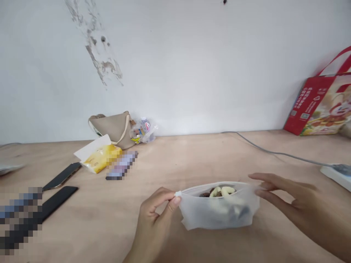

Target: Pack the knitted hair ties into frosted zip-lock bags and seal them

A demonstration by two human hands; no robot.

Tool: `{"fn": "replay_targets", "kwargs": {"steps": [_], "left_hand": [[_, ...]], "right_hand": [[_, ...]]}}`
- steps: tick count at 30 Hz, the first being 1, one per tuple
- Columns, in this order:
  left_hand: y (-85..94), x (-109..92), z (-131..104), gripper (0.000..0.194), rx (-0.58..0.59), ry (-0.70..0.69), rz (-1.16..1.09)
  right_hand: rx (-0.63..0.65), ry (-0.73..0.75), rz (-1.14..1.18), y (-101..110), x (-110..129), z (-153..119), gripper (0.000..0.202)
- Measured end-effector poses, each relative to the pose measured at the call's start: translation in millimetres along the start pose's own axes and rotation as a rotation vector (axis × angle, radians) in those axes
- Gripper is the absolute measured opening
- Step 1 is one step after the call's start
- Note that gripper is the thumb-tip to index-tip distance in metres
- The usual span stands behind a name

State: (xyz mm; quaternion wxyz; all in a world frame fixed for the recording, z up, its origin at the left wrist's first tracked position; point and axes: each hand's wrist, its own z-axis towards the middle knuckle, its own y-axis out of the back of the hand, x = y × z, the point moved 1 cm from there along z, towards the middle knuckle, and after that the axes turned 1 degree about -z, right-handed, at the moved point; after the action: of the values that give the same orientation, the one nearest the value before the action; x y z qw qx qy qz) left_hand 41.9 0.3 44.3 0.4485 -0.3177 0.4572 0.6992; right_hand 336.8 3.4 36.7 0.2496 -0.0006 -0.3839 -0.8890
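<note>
A frosted translucent slider zip bag (216, 215) stands on the wooden table with its mouth parted. Through the opening show cream, ring-like soft pieces (226, 190) and dark brown items; their kind I cannot make out. At the bag's left top corner, my left hand (159, 212) pinches the white slider (178, 193) between thumb and index finger. My right hand (290, 204) is at the right end, fingers apart, the thumb by the bag's corner; whether it touches the bag is unclear.
On the left of the table (175, 164) lie a yellow tissue pack (105, 157), a dark phone (63, 176) and partly pixelated devices. A beige bag (112, 126) and a plastic-wrapped bottle (146, 126) rest by the wall. A grey cable (263, 149) runs right, below a red carrier bag (304, 109).
</note>
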Motion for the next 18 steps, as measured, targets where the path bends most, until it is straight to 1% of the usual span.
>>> {"fn": "replay_targets", "kwargs": {"steps": [1, 3, 5, 6, 7, 9, 10, 11, 13, 15, 18], "left_hand": [[-0.6, 0.5, -1.6, 0.015, 0.014, -0.001, 0.000], [-2.1, -0.6, -5.3, 0.014, 0.024, -0.005, -0.007], [-2.9, -3.9, -9.6, 0.013, 0.015, -0.019, -0.022], [-2.7, -5.8, -12.0, 0.013, 0.008, -0.035, -0.030], [-1.9, -7.5, -14.4, 0.013, 0.013, -0.055, -0.029], [0.9, -9.6, -19.4, 0.014, 0.052, -0.107, 0.004], [2.8, -9.7, -21.7, 0.014, 0.071, -0.131, 0.032], [5.0, -9.2, -23.7, 0.015, 0.081, -0.154, 0.061], [9.7, -6.7, -25.7, 0.015, 0.060, -0.185, 0.104], [14.7, -2.7, -24.1, 0.014, -0.013, -0.196, 0.127], [23.8, 4.2, -16.0, 0.013, -0.138, -0.165, 0.155]], "right_hand": [[-0.009, 0.038, -0.040, 0.0, 6.8, 0.3, 0.026], [-0.051, 0.140, -0.082, -0.1, 32.2, 5.4, 0.028], [-0.046, 0.270, -0.026, -4.8, 68.3, 14.8, 0.032], [-0.063, 0.364, -0.005, -9.1, 87.3, 19.7, 0.030], [-0.093, 0.369, 0.003, -14.6, 104.0, 24.4, 0.026], [-0.040, 0.463, -0.019, -27.8, 129.5, 30.5, 0.022], [-0.012, 0.488, -0.022, -33.5, 136.2, 31.9, 0.020], [0.016, 0.512, -0.019, -37.9, 138.6, 32.2, 0.020], [0.015, 0.514, -0.008, -41.0, 130.5, 30.7, 0.021], [-0.018, 0.480, -0.034, -36.9, 108.5, 27.1, 0.026], [-0.038, 0.439, -0.151, -21.2, 64.4, 15.7, 0.038]]}}
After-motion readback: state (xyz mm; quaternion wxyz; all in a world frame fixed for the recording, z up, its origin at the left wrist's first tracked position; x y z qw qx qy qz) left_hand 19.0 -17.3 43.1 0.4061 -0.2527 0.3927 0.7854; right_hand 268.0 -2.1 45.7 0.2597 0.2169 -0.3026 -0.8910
